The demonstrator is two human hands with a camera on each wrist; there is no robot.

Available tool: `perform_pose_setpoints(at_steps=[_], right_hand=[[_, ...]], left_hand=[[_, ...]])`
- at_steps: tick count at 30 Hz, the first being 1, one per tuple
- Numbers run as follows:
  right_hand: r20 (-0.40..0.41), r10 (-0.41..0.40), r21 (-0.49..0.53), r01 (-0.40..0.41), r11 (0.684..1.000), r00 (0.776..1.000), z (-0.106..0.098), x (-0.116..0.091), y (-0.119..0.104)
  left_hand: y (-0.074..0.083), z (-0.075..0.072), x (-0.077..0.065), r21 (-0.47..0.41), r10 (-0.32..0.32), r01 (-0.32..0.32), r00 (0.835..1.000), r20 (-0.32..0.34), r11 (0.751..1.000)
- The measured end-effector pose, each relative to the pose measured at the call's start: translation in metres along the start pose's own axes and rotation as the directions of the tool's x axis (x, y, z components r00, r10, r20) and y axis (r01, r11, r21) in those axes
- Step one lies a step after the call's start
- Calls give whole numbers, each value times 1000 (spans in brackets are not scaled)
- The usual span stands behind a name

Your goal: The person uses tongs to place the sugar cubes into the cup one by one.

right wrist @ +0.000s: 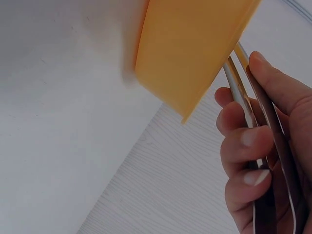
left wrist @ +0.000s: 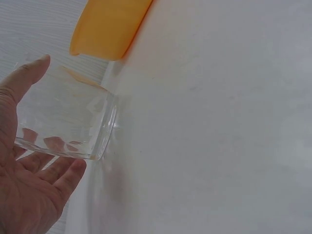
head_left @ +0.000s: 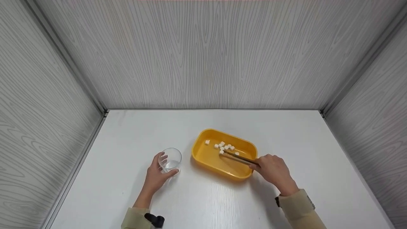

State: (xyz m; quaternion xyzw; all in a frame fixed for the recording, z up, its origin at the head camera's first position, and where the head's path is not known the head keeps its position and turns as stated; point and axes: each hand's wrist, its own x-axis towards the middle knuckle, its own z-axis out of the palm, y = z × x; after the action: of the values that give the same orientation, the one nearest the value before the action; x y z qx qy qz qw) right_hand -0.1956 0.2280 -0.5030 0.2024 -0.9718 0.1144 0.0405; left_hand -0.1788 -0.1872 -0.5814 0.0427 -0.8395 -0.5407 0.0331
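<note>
My left hand (head_left: 155, 176) holds a clear glass cup (head_left: 171, 159) upright on the white table, thumb on one side and fingers round the other. The left wrist view shows the thumb and fingers (left wrist: 68, 180) against the see-through glass (left wrist: 63, 107). In my right hand (head_left: 273, 170) are slim metal tongs (head_left: 241, 158), reaching over the right rim of a yellow tray (head_left: 203, 157). Their tips are among small white cubes (head_left: 226, 147) in the tray. From the right wrist, both arms of the tongs (right wrist: 270, 112) show in the grip, but the tray wall hides their tips.
The tray stands to the right of the cup, with a gap between them. One white cube (head_left: 207, 142) lies apart at the tray's left end. Grey wood-grain panels (head_left: 203, 63) enclose the white table (head_left: 143, 133) at the back and both sides.
</note>
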Motion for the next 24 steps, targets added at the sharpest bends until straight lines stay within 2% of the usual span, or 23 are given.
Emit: perform_pose_setpoints(at_steps=[8,12,15,24], right_hand=[[-26,-27,32,28,999,999,-5,-3,-1],[-54,-44,48,47,998,998,-10,-4,-5],[-77,-55,58,59,997,996,-14,-3,-10],[-136,-138,58,147,987,981,-24,7,-32]], left_hand=[[0,-1,1,-5,1,-1,1000,10,1000],[0,-2,0,-21,27,-27,1000,9,999],[0,-2,0,-27,45,-45,999,5,999],[1,0,-1,-13,26,-26,1000,-3,1000]])
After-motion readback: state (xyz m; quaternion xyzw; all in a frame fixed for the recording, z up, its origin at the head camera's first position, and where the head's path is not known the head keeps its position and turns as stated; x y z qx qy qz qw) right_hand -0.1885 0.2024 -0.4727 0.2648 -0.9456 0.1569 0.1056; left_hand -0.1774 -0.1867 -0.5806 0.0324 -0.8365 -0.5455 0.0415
